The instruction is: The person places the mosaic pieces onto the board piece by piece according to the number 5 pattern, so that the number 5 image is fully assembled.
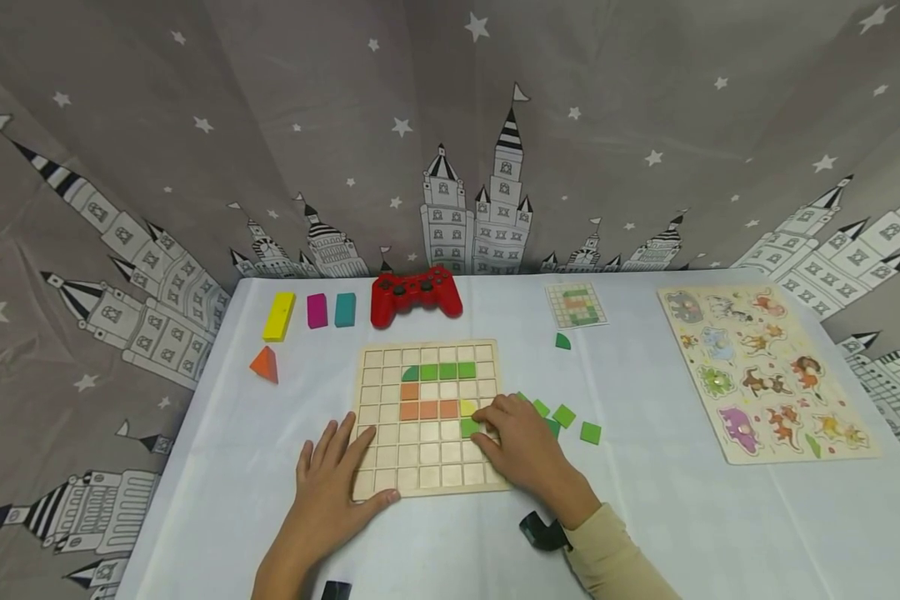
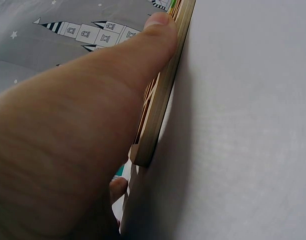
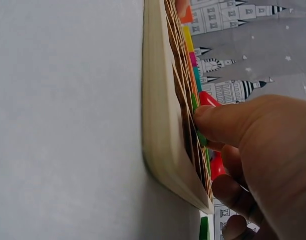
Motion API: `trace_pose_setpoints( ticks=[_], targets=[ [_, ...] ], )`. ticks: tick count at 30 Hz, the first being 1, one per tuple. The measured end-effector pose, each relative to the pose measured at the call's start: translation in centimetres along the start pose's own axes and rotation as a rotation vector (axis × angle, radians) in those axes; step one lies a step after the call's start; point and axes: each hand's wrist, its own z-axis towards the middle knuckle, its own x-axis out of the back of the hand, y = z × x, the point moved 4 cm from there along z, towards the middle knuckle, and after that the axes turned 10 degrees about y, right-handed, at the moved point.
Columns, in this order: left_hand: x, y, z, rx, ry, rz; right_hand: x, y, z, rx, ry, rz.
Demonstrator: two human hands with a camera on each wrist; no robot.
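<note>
A wooden grid board (image 1: pixel 429 476) lies on the white table. Its cells hold a row of green squares (image 1: pixel 447 371) with a dark green rounded piece (image 1: pixel 410 374) at its left end, several orange squares (image 1: pixel 428 410) and a yellow piece (image 1: pixel 467 407). My right hand (image 1: pixel 525 446) reaches over the board's right edge. Its thumb and finger pinch a green square tile (image 3: pixel 201 137) below the yellow piece. My left hand (image 1: pixel 330 492) rests with spread fingers at the board's lower left corner, its thumb along the near edge (image 2: pixel 162 90).
Loose green tiles (image 1: pixel 564 416) lie right of the board. Behind them are a green quarter piece (image 1: pixel 563 341) and a pattern card (image 1: pixel 576 317). A red game controller (image 1: pixel 416 293), coloured blocks (image 1: pixel 317 311) and an animal puzzle (image 1: pixel 772 383) stand around.
</note>
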Motion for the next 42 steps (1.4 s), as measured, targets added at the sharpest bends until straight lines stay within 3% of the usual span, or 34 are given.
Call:
trace_pose_setpoints(
  ticks=[12, 17, 21, 27, 32, 42],
  targets=[
    [0.0, 0.1, 0.0, -0.005, 0.006, 0.006, 0.7, 0.9, 0.0, -0.005, 0.008, 0.033],
    [-0.2, 0.2, 0.0, -0.004, 0.002, 0.004, 3.4, 4.4, -1.1, -0.097, 0.046, 0.068],
    [-0.5, 0.2, -0.2, 0.005, -0.015, -0.003, 5.6, 8.3, -3.4, -0.183, 0.06, 0.026],
    [-0.2, -0.1, 0.1, -0.004, -0.007, 0.003, 7.7, 12.4, -6.8, -0.236, 0.061, 0.002],
    [0.1, -0.1, 0.2, -0.01, 0.005, 0.002, 8.0, 13.0, -7.2, -0.267, 0.015, -0.006],
    [0.1, 0.0, -0.1, 0.003, 0.003, 0.006, 7.4, 12.3, -7.4, -0.26, 0.01, -0.013]
  ],
)
